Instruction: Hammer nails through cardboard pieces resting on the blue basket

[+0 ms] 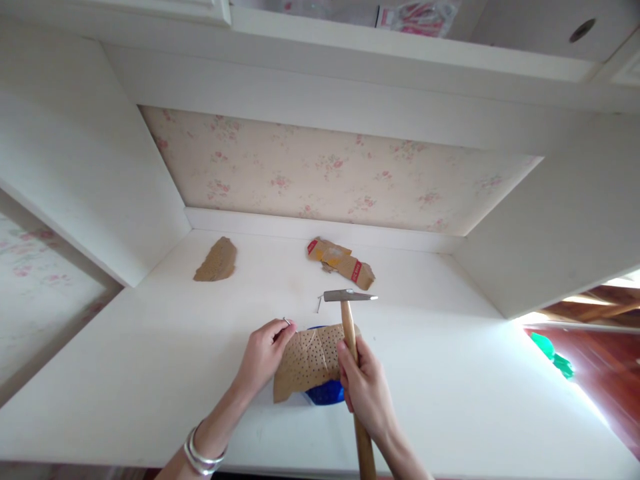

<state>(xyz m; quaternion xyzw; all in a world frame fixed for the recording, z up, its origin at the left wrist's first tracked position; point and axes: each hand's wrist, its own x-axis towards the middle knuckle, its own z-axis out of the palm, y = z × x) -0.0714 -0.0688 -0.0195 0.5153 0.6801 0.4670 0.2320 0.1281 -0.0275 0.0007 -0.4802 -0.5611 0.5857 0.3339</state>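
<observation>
My right hand (367,387) is closed around the wooden handle of a hammer (350,313), whose metal head points up over the white desk (150,373). My left hand (264,353) pinches a small nail (287,322) at the upper left edge of a brown cardboard piece (307,360) dotted with many holes. That cardboard lies on top of a blue object (325,393), mostly hidden. A loose nail (319,304) lies just left of the hammer head.
A torn cardboard scrap (217,260) lies at the back left of the desk, and a crumpled cardboard piece with red tape (341,263) at the back middle. Floral wallpaper backs the alcove. White side panels close in left and right. Something green (550,353) sits on the floor, right.
</observation>
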